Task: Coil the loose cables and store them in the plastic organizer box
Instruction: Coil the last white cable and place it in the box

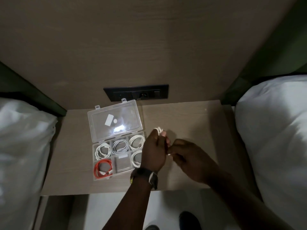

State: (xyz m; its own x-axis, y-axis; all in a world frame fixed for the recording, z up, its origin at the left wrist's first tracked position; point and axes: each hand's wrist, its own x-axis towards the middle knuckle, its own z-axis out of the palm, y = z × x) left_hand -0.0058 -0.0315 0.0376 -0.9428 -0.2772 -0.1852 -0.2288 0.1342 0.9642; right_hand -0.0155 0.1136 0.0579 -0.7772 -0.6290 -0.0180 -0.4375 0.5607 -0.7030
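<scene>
Both hands hold one thin white cable [159, 130] above mid-worktop, left grip [153, 151] pinching the coil, right grip [186, 157] feeding its tail; slack could spring loose before reaching the clear plastic organizer box [106, 177].

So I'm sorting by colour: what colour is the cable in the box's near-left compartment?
Orange-red cable, seen in the head view.

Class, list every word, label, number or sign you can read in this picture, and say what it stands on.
None can be read.
White rectangular sticker on the box lid: looks blank.
Small round sticker beside it: looks blank.
Socket panel on the wall: too dark to show any marking.
Wristwatch: face not legible.
</scene>
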